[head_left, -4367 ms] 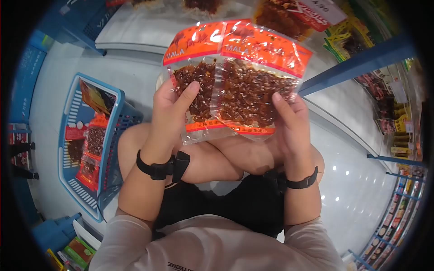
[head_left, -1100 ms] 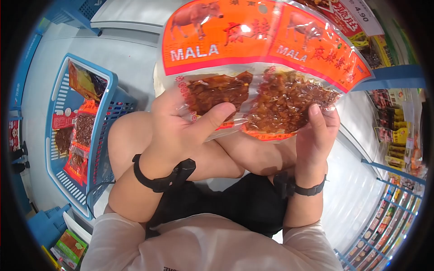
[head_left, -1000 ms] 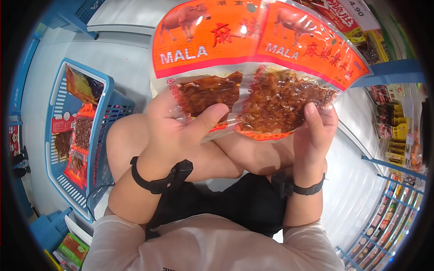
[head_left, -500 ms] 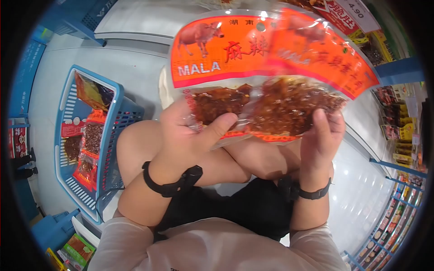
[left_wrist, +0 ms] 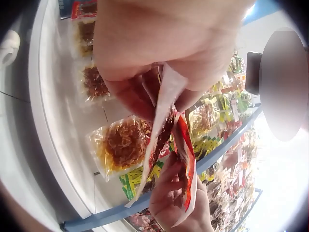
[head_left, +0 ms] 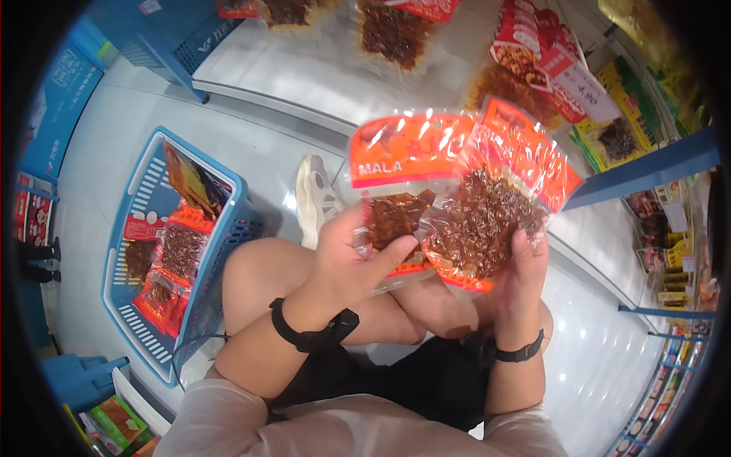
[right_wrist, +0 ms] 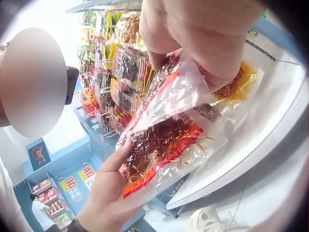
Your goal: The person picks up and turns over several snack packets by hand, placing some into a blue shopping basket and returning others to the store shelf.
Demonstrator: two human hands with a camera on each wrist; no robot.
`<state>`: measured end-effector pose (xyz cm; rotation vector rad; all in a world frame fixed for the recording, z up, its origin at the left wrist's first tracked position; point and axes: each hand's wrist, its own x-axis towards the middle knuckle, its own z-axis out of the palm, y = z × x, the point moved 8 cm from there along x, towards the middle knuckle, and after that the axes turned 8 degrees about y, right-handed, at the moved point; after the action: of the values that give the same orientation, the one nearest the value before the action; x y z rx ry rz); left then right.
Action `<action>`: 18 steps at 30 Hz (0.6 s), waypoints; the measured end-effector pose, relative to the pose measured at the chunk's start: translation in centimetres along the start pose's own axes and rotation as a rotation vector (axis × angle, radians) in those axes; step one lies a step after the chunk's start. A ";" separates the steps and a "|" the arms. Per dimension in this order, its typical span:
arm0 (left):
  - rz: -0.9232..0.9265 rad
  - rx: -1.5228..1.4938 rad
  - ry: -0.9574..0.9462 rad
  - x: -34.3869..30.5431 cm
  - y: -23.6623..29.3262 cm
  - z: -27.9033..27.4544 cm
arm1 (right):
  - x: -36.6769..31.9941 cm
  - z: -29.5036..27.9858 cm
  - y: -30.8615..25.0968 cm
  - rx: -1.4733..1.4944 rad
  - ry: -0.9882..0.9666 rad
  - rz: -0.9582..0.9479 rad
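Note:
In the head view my left hand [head_left: 346, 255] pinches the lower left of a clear packet [head_left: 396, 217] with an orange "MALA" header, thumb on its front. My right hand [head_left: 521, 278] grips a second orange-topped packet [head_left: 487, 221] by its lower right side; this one tilts to the right and overlaps the first one's edge. Dark brown pieces fill both. The left wrist view shows the two packets nearly edge-on, between my left hand [left_wrist: 164, 53] and my right hand [left_wrist: 181, 198]. In the right wrist view, my left hand [right_wrist: 108, 188] holds the lower packet [right_wrist: 159, 150].
A blue basket [head_left: 245, 199] holding several packets stands on the floor at the left. Beyond my hands, a white shelf [head_left: 282, 76] carries more packets and a price tag [head_left: 586, 91]. A blue rail [head_left: 647, 169] crosses at the right, and a white shoe [head_left: 312, 202] shows near the shelf.
Both packets are lower and look smaller in the head view, and the right one has tilted further clockwise. More of the shelf and the shoe now shows. Both hands keep their holds.

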<state>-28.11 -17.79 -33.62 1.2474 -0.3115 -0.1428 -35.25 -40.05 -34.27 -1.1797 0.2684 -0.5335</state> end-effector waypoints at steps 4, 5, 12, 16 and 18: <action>-0.090 -0.127 -0.083 0.1 -1.4 0.8 | -0.4 2.8 0.4 0.244 -0.014 0.203; -0.132 -0.151 -0.107 0.2 -1.5 1.0 | -0.6 3.0 0.4 0.272 -0.036 0.210; -0.091 -0.195 -0.198 0.4 -2.8 2.0 | -0.4 2.8 1.6 0.144 -0.076 0.205; -0.118 -0.152 -0.130 0.3 -2.7 1.6 | -0.4 3.7 1.9 0.107 -0.093 0.161; -0.006 0.110 -0.070 0.5 -3.4 1.0 | -0.6 4.3 2.7 0.118 -0.151 0.181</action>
<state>-27.76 -19.86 -36.47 1.3545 -0.3800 -0.1769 -33.06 -35.55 -35.22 -1.0627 0.2085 -0.2961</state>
